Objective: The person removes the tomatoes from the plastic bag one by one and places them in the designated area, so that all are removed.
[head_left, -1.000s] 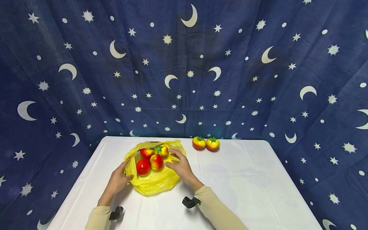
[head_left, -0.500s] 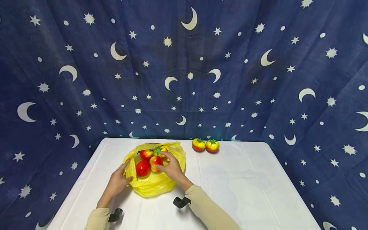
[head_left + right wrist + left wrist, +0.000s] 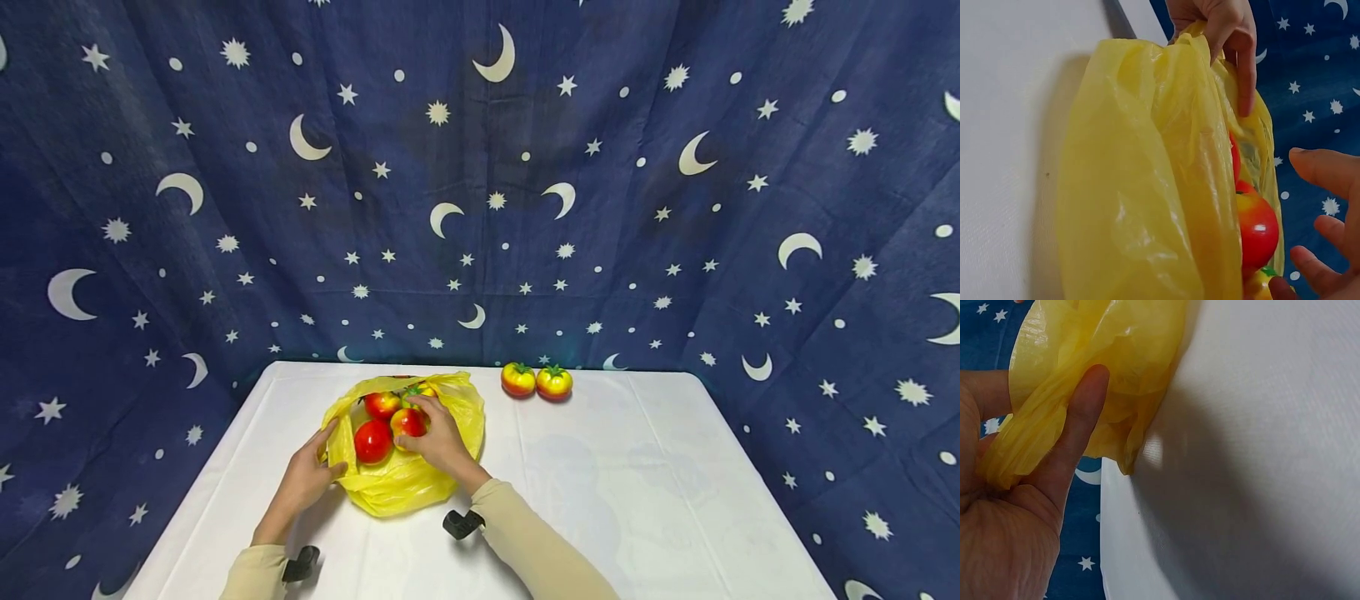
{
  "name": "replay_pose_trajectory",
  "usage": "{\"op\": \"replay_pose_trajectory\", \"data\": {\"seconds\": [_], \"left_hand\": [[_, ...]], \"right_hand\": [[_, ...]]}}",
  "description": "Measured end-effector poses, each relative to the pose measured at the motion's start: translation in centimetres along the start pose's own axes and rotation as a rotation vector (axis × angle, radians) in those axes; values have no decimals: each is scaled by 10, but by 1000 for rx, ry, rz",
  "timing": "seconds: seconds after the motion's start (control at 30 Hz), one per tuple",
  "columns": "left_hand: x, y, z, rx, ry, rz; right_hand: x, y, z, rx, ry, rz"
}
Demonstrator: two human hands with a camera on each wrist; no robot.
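A yellow plastic bag [image 3: 401,497] lies on the table with its mouth spread, several glossy fruits inside. My left hand [image 3: 303,477] grips the bag's left edge; in the left wrist view the gathered plastic [image 3: 1038,434] passes between thumb and fingers. Over the bag's mouth, my right hand [image 3: 441,440] reaches around a red-and-yellow apple [image 3: 407,422]. The right wrist view has that hand's fingers [image 3: 1329,172] spread, with a gap to the apple in the bag. Beside it sit a red fruit [image 3: 372,443], another red-and-yellow one [image 3: 381,406] and a green-topped tomato [image 3: 429,390], partly covered by the hand.
Two yellow-and-red tomatoes [image 3: 518,380] with green tops stand side by side at the table's back edge, right of the bag. A white cloth covers the table [image 3: 615,500]. Behind hangs a dark blue curtain [image 3: 495,167] with moons and stars.
My right hand has moved left from the bag's right side to over the apple, its thumb coming to the apple's near side. My left hand stays on the bag's edge.
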State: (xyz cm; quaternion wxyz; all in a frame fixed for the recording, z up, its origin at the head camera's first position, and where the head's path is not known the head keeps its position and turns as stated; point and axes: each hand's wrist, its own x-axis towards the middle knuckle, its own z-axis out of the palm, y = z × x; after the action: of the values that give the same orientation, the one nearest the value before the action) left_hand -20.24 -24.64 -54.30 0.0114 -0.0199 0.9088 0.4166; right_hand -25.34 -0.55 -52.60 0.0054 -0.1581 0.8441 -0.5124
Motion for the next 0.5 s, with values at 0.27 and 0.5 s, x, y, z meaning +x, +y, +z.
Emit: {"op": "replay_pose_trajectory", "data": {"seconds": [0.27,0.5], "left_hand": [[0,-2,1,7,12,17],[0,-3,2,21,24,33]], "right_hand": [[5,2,6,12,-15,67],[6,6,12,-41,-35,46]]}}
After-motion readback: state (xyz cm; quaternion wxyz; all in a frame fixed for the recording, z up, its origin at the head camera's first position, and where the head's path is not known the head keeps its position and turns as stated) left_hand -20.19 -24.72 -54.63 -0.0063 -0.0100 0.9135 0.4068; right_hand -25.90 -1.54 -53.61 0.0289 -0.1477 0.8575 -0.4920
